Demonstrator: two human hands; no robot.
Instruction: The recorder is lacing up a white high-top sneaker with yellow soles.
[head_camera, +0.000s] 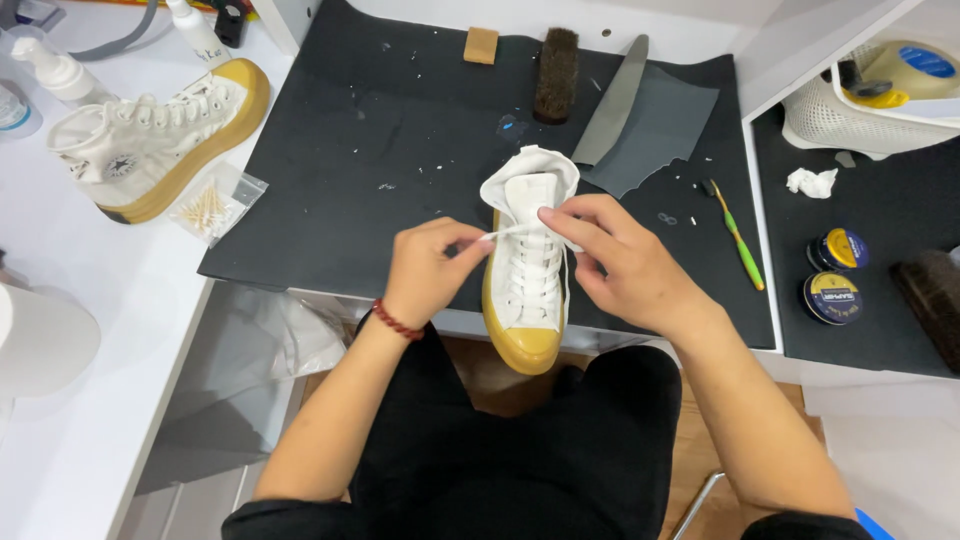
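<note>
Two hands: we've got left hand (432, 268) and right hand (607, 262) each pinched on the lace (510, 233)
Shoe (527, 270): toe at 6 o'clock
Tip: we'd pull both sides evenly, snug

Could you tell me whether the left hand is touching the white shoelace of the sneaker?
Touching. The head view shows the left hand pinching the white shoelace between its fingertips above the sneaker.

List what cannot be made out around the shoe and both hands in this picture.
- Head view: the lace ends vanish inside the left hand and right hand, hidden by fingers.
- The white high-top shoe eyelets near the top are covered by the right hand's fingers.
- The dark block at right is cut off by the edge.
</note>
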